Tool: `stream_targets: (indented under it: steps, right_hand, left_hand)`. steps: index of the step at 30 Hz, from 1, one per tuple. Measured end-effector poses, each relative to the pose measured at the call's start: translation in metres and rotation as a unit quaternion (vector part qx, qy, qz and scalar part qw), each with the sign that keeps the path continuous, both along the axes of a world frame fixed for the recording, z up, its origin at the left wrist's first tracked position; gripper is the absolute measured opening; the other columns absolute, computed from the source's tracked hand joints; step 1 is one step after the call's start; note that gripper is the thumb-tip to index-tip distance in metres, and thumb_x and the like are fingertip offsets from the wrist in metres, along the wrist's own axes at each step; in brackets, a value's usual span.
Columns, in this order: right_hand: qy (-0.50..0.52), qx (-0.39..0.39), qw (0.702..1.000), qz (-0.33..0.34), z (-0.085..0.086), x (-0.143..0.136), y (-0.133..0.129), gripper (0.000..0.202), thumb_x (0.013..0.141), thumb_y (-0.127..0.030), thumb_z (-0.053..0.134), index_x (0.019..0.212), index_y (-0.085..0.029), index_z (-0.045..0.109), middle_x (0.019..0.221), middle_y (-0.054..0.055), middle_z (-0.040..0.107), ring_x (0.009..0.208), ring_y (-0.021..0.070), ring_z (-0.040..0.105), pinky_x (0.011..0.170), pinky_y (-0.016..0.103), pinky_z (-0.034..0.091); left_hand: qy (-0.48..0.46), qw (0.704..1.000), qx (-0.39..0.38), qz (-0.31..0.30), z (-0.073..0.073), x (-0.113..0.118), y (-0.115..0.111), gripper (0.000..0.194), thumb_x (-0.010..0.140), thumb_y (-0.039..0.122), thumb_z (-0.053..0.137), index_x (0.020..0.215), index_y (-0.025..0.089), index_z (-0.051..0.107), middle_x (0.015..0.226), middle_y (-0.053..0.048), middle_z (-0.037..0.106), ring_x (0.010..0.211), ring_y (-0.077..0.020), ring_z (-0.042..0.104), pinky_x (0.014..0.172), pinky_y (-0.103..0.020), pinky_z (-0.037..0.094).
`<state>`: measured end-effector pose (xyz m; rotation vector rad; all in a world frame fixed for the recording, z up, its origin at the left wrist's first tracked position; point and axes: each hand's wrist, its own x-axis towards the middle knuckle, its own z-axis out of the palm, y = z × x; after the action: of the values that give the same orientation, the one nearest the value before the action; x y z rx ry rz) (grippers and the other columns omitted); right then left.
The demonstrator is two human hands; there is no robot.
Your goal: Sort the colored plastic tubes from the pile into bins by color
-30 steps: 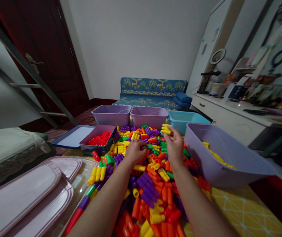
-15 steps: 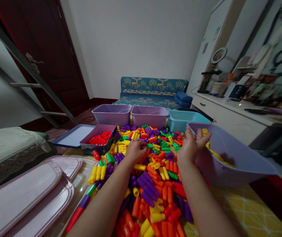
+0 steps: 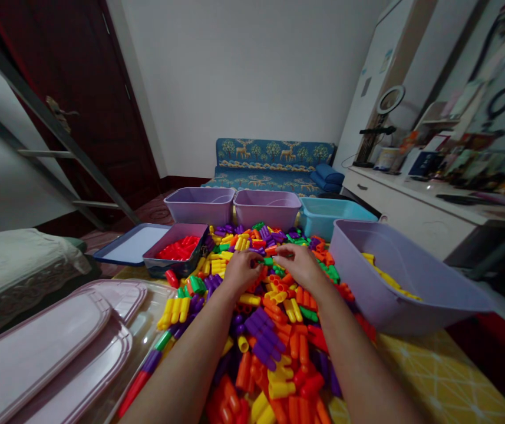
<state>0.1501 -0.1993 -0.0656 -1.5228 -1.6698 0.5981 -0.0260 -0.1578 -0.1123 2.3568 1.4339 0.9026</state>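
A large heap of plastic toy pieces [image 3: 264, 337] in red, orange, yellow, green and purple covers the middle of the table. My left hand [image 3: 244, 271] is over the heap with its fingers curled together; what they hold, if anything, is too small to name. Just to its right, my right hand [image 3: 299, 263] hovers over the pieces, thumb and fingers apart, near a small green piece [image 3: 268, 261]. A purple bin [image 3: 380, 294] at the right has yellow pieces [image 3: 391, 281] inside. Red pieces [image 3: 179, 248] fill part of a dark-sided box [image 3: 173, 269] at the left.
Two purple bins [image 3: 200, 211] and a blue bin [image 3: 334, 213] line the table's far side. Pale pink lids [image 3: 35, 347] lie at the left, near a white tray-like lid [image 3: 131, 242]. Beyond are a blue sofa [image 3: 270, 171] and a white dresser [image 3: 406, 203].
My right hand has moved left from the right purple bin's rim to beside my left hand. The yellow piece that was near its fingers is no longer there. My left hand has hardly moved.
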Motion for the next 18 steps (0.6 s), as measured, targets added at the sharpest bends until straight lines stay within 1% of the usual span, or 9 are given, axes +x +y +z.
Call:
stream_targets:
  steps: [1,3,4,6,7,9,12,15,18]
  right_hand:
    - [-0.084,-0.009,0.996,-0.011,-0.002,-0.001,-0.001,0.025,0.077,-0.022,0.064,0.100,-0.016,0.071,0.100,0.007,0.072,0.094,0.0213,0.067,0.084,0.032,0.049]
    - [-0.225,-0.037,0.972,-0.052,-0.004,0.000,-0.005,0.028,0.078,-0.024,0.066,0.105,-0.019,0.071,0.107,0.008,0.071,0.103,0.0260,0.065,0.088,0.036,0.048]
    - [-0.275,-0.057,0.957,-0.070,-0.004,0.001,-0.006,0.029,0.079,-0.027,0.067,0.107,-0.020,0.071,0.108,0.009,0.071,0.105,0.0284,0.064,0.087,0.038,0.047]
    - [-0.330,-0.094,0.935,-0.088,-0.002,0.003,-0.009,0.030,0.080,-0.037,0.067,0.105,-0.022,0.072,0.107,0.011,0.071,0.106,0.0314,0.064,0.084,0.040,0.047]
    - [-0.339,-0.108,0.931,-0.085,-0.001,0.004,-0.010,0.031,0.080,-0.043,0.067,0.102,-0.023,0.073,0.105,0.011,0.071,0.104,0.0319,0.064,0.083,0.040,0.047]
    - [-0.337,-0.120,0.932,-0.064,0.000,0.003,-0.011,0.033,0.080,-0.051,0.064,0.096,-0.024,0.074,0.100,0.010,0.071,0.100,0.0315,0.065,0.080,0.039,0.047]
    - [-0.300,-0.116,0.947,-0.022,-0.001,0.002,-0.009,0.039,0.082,-0.056,0.060,0.097,-0.023,0.074,0.103,0.009,0.071,0.099,0.0284,0.065,0.080,0.036,0.047]
    - [-0.234,-0.122,0.964,0.019,-0.003,0.002,-0.008,0.053,0.080,-0.058,0.062,0.115,-0.019,0.069,0.114,0.010,0.068,0.103,0.0262,0.064,0.085,0.034,0.047]
    - [-0.173,-0.139,0.971,0.093,-0.006,0.003,-0.008,0.078,0.068,-0.051,0.075,0.134,-0.014,0.056,0.126,0.012,0.062,0.109,0.0274,0.061,0.091,0.036,0.048]
  left_hand:
    - [-0.003,1.000,0.000,0.000,0.000,0.000,0.000,0.018,0.082,0.015,0.068,0.098,0.018,0.077,0.100,-0.002,0.070,0.095,-0.0190,0.061,0.087,-0.024,0.044]
    - [-0.007,1.000,-0.002,-0.001,0.000,0.000,0.001,0.018,0.082,0.013,0.068,0.096,0.017,0.077,0.097,-0.002,0.070,0.093,-0.0181,0.062,0.084,-0.023,0.044]
    - [-0.008,1.000,-0.001,0.000,0.000,0.000,0.001,0.017,0.082,0.012,0.068,0.095,0.017,0.077,0.096,-0.002,0.070,0.092,-0.0177,0.062,0.082,-0.023,0.043]
    - [-0.004,1.000,0.006,0.005,0.001,0.000,0.000,0.016,0.082,0.012,0.066,0.092,0.017,0.077,0.095,-0.002,0.070,0.089,-0.0172,0.062,0.078,-0.022,0.042]
    - [0.001,1.000,0.010,0.009,0.001,0.000,0.000,0.016,0.082,0.012,0.066,0.091,0.017,0.077,0.093,-0.002,0.070,0.087,-0.0171,0.062,0.076,-0.022,0.042]
    - [0.012,1.000,0.016,0.018,0.002,0.000,-0.002,0.015,0.083,0.013,0.064,0.089,0.018,0.077,0.090,-0.003,0.070,0.085,-0.0169,0.061,0.072,-0.022,0.039]
    - [0.020,0.999,0.016,0.037,0.005,0.000,-0.005,0.015,0.087,0.019,0.062,0.088,0.018,0.077,0.088,-0.003,0.069,0.082,-0.0161,0.061,0.065,-0.021,0.034]
    - [0.030,0.997,-0.011,0.068,0.008,0.000,-0.007,0.022,0.092,0.029,0.058,0.084,0.018,0.075,0.081,-0.003,0.068,0.072,-0.0148,0.059,0.057,-0.022,0.025]
    - [0.028,0.995,-0.038,0.087,0.012,0.000,-0.008,0.030,0.095,0.034,0.054,0.079,0.017,0.073,0.071,-0.002,0.065,0.064,-0.0138,0.056,0.054,-0.024,0.019]
